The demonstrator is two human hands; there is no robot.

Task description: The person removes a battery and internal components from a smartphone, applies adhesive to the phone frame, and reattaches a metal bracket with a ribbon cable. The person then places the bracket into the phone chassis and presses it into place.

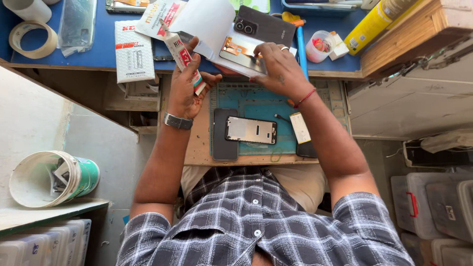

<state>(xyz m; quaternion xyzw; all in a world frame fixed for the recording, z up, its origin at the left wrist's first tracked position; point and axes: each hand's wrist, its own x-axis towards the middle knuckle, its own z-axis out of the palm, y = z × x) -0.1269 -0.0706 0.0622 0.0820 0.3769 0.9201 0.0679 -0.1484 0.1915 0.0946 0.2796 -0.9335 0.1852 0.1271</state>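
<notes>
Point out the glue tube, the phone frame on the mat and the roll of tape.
glue tube (183, 58), head view, its red-and-white body.
phone frame (251, 130), head view, its middle plate.
roll of tape (32, 40), head view, its front rim.

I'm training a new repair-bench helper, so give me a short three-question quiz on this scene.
1. True or false: the left hand holds a white and red tube.
2. What does the right hand touch?
A) a coffee mug
B) a flat phone part with a copper strip
C) a keyboard
3. Which wrist wears the metal watch?

Key: 1 true; 2 B; 3 the left.
</notes>
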